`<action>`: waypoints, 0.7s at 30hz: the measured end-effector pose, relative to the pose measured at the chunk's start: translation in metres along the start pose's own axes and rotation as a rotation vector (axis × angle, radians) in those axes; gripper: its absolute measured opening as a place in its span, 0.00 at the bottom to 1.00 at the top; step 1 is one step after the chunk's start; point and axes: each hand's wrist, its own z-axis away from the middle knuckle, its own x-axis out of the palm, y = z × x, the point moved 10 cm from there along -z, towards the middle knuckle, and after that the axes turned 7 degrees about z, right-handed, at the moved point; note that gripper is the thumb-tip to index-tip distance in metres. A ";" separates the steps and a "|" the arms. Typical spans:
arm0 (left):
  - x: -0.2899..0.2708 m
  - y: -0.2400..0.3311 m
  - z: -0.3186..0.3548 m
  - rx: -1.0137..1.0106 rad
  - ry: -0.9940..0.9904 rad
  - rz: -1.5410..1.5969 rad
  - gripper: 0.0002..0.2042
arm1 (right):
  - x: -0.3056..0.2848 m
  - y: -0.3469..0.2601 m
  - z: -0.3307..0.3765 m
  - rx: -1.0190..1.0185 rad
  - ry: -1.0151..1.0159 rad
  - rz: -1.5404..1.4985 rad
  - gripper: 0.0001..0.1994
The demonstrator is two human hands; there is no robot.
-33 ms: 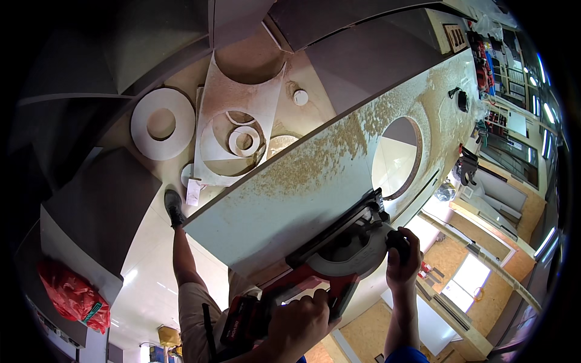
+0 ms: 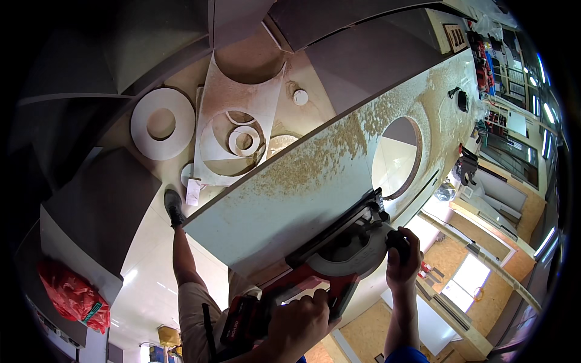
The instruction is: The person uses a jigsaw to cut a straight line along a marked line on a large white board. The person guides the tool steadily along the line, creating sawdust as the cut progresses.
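Circular saw, red, black and grey (image 2: 345, 260), gripped two-handed at the panel's near edge

The saw is held along the near edge of a long, pale, dust-strewn panel (image 2: 254, 209), with its front end just beside a large round cutout (image 2: 396, 160). The rear grip is wrapped tightly by the left hand (image 2: 298, 322), and the black front knob (image 2: 397, 242) is closed upon by the right hand (image 2: 404, 266), so the hands are kept apart but on one tool. Blade and trigger are hidden, and whether the dark, straight base plate (image 2: 327, 233) is seated flush cannot be told.

For good control, the plate should be pressed flat and even weight shared between both grips, with steering done gently from the knob. Brown sawdust (image 2: 327, 157) is best brushed off wherever the plate must slide. Near the cutout, extra care is judged wise, since support there is reduced. The bare leg (image 2: 184, 260) beyond the panel's end should be kept well clear of the blade's line.
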 end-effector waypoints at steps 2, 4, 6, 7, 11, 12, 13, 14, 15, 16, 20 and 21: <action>0.001 0.000 0.000 -0.004 0.000 0.003 0.23 | 0.000 0.001 0.000 0.007 -0.004 -0.002 0.25; 0.005 -0.002 0.001 -0.023 -0.030 -0.006 0.23 | 0.000 0.001 0.000 0.008 -0.007 0.005 0.26; 0.003 -0.001 0.000 -0.012 -0.013 0.002 0.23 | 0.000 0.001 0.000 0.000 -0.009 0.002 0.25; 0.002 0.000 0.000 -0.007 -0.005 0.005 0.23 | 0.000 0.002 0.000 -0.004 -0.010 0.000 0.25; 0.004 0.000 0.000 0.006 -0.011 -0.027 0.23 | 0.000 0.001 -0.001 -0.011 -0.005 0.007 0.25; 0.003 0.001 -0.001 0.015 0.001 -0.030 0.23 | -0.001 0.000 -0.002 -0.013 -0.003 0.005 0.25; 0.001 0.002 -0.001 0.023 0.013 -0.034 0.23 | -0.001 -0.002 -0.002 -0.015 -0.002 0.004 0.25; 0.002 0.002 -0.001 0.008 0.002 -0.029 0.23 | -0.001 -0.002 -0.002 -0.010 -0.006 0.005 0.24; 0.002 0.002 -0.001 -0.007 -0.008 -0.025 0.23 | -0.001 -0.002 -0.002 -0.006 -0.010 0.004 0.24; 0.002 0.001 -0.002 -0.022 -0.018 -0.021 0.23 | -0.001 -0.002 -0.002 -0.003 -0.015 0.004 0.24; -0.006 0.006 -0.004 0.040 0.034 0.005 0.23 | -0.001 0.003 -0.001 -0.012 0.000 0.001 0.23; -0.006 0.006 -0.004 0.068 0.065 0.022 0.23 | -0.001 0.002 -0.001 -0.022 0.004 0.009 0.23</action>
